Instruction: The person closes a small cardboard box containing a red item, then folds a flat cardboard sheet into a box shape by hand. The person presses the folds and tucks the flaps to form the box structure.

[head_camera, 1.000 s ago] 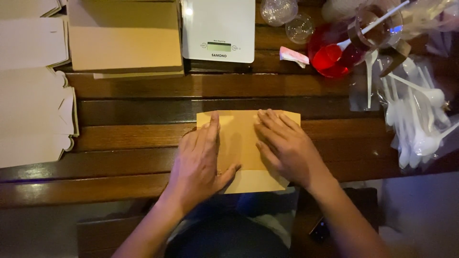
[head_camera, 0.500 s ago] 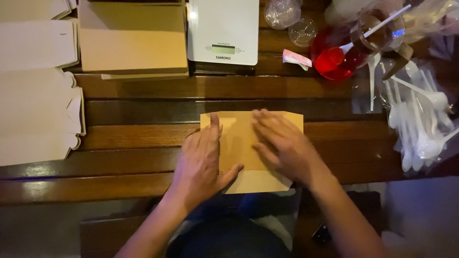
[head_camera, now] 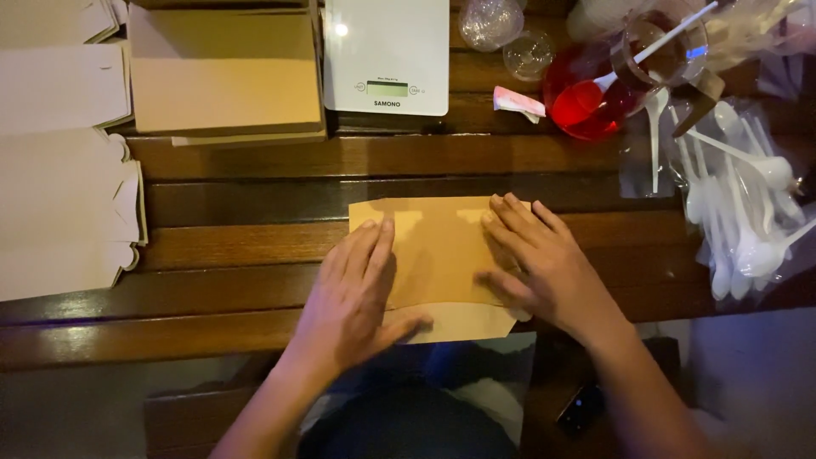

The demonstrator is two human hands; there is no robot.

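A flat brown cardboard piece lies on the dark wooden table, near its front edge. My left hand rests flat on the left part of the cardboard, fingers together and pointing away from me, thumb spread along the lower edge. My right hand presses flat on the right part, fingers spread toward the upper left. Both palms lie on the cardboard and neither hand grips it. A lighter flap of the cardboard shows below my hands at the table's edge.
A white kitchen scale stands at the back, beside a stack of brown flat boxes. White flat cartons lie at the left. A red cup, clear cups and bagged white plastic spoons are at the right.
My right hand has slid a little to the right and downward on the cardboard. My left hand stays flat in nearly the same spot.
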